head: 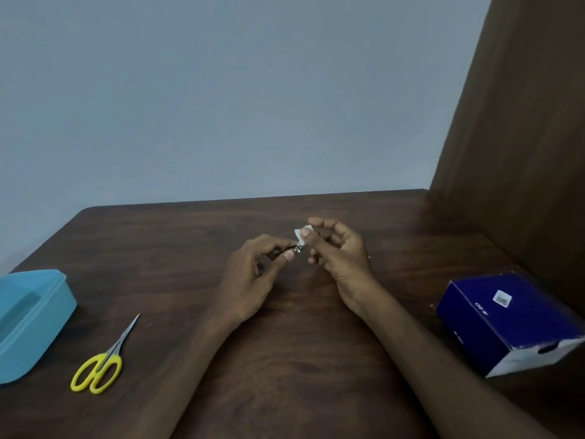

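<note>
Both hands up over the middle of the table (285,391), left hand (253,280) pinching a tiny metal bit (297,248), right hand (338,258) pinching a white scrap (298,233) touching it.

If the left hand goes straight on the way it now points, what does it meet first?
Most likely the small white piece pinched by the right hand; the left hand, pinching a small metal item, points toward it. Depth is unclear.
</note>
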A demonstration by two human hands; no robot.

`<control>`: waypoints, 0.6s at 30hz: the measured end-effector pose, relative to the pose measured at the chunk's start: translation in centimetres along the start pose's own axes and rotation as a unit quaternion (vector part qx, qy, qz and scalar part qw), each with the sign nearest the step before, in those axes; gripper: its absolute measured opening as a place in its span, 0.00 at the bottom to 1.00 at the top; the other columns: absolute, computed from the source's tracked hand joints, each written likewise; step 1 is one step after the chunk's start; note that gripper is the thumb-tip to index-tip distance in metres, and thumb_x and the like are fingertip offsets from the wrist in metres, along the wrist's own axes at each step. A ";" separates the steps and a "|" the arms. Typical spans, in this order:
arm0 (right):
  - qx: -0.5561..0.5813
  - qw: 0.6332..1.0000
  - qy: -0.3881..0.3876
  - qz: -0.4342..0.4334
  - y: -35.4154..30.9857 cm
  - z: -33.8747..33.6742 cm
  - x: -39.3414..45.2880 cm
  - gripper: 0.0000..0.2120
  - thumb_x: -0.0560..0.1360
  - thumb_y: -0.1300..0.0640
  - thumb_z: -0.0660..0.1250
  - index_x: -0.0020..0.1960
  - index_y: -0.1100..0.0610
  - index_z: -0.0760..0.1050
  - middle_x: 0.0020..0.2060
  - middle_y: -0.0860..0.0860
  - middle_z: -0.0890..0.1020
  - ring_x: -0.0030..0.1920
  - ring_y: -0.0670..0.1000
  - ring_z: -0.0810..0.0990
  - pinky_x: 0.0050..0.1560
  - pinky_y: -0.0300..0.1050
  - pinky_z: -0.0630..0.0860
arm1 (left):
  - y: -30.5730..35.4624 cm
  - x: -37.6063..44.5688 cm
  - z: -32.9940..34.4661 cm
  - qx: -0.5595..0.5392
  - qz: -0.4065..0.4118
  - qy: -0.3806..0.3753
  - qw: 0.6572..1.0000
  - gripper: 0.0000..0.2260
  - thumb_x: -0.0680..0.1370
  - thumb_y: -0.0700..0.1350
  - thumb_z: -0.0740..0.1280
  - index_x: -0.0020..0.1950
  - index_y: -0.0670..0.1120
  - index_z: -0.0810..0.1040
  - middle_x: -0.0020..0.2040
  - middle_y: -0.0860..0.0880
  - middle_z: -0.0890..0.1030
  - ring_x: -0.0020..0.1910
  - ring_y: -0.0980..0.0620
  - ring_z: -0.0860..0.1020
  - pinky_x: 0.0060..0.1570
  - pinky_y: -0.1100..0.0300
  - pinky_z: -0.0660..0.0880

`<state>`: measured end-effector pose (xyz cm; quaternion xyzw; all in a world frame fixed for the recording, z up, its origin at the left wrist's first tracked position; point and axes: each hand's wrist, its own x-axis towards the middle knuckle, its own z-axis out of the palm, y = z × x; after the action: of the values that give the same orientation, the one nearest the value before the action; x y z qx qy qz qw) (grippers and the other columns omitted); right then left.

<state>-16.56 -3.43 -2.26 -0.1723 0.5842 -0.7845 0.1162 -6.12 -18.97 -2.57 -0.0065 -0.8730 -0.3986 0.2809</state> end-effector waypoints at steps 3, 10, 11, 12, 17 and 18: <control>-0.002 0.998 -0.058 0.004 0.1 0.1 -0.3 0.05 0.76 0.60 0.78 0.52 0.56 0.87 0.44 0.52 0.86 0.38 0.47 0.78 0.39 0.43 0.78 | 0.0 0.0 -0.2 -0.022 -0.005 0.014 1.000 0.07 0.85 0.47 0.70 0.59 0.58 0.86 0.51 0.59 0.84 0.43 0.58 0.77 0.42 0.68 0.70; 0.012 0.999 -0.035 0.015 0.1 0.7 -0.3 0.07 0.81 0.54 0.74 0.47 0.54 0.88 0.43 0.49 0.87 0.35 0.46 0.78 0.35 0.41 0.77 | -0.1 -0.1 -0.3 -0.035 -0.014 0.013 0.999 0.08 0.85 0.48 0.69 0.61 0.58 0.86 0.53 0.57 0.84 0.41 0.59 0.77 0.42 0.68 0.69; 0.004 0.999 -0.041 0.013 0.1 0.7 -0.4 0.05 0.80 0.55 0.74 0.47 0.54 0.88 0.43 0.48 0.87 0.35 0.45 0.78 0.36 0.42 0.77 | -0.1 -0.1 -0.3 -0.041 -0.015 0.016 0.999 0.08 0.85 0.48 0.69 0.60 0.57 0.86 0.53 0.56 0.84 0.41 0.59 0.77 0.42 0.68 0.69; -0.008 0.999 -0.048 0.009 0.2 0.6 -0.5 0.03 0.80 0.57 0.75 0.48 0.54 0.88 0.43 0.48 0.87 0.35 0.45 0.78 0.36 0.42 0.76 | -0.1 0.0 -0.3 -0.047 -0.016 0.019 0.999 0.07 0.85 0.47 0.69 0.60 0.56 0.86 0.53 0.55 0.85 0.40 0.59 0.77 0.41 0.68 0.69; -0.009 0.999 -0.034 0.006 0.0 0.8 -0.5 0.04 0.79 0.55 0.76 0.49 0.55 0.88 0.42 0.48 0.87 0.34 0.46 0.77 0.35 0.42 0.75 | -0.3 0.1 -0.2 -0.044 -0.015 0.005 0.999 0.08 0.85 0.49 0.69 0.61 0.58 0.85 0.53 0.54 0.84 0.44 0.51 0.80 0.43 0.65 0.70; 0.002 1.000 -0.026 0.010 0.0 0.8 -0.5 0.05 0.80 0.55 0.74 0.50 0.55 0.88 0.42 0.48 0.87 0.33 0.46 0.77 0.34 0.41 0.75 | -0.3 0.1 -0.2 -0.045 -0.016 0.003 0.999 0.08 0.85 0.49 0.69 0.61 0.58 0.85 0.52 0.54 0.84 0.44 0.50 0.79 0.42 0.65 0.70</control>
<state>-15.75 -3.96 -2.11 -0.1867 0.5812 -0.7796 0.1400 -6.18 -19.29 -2.61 -0.0039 -0.8532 -0.4424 0.2762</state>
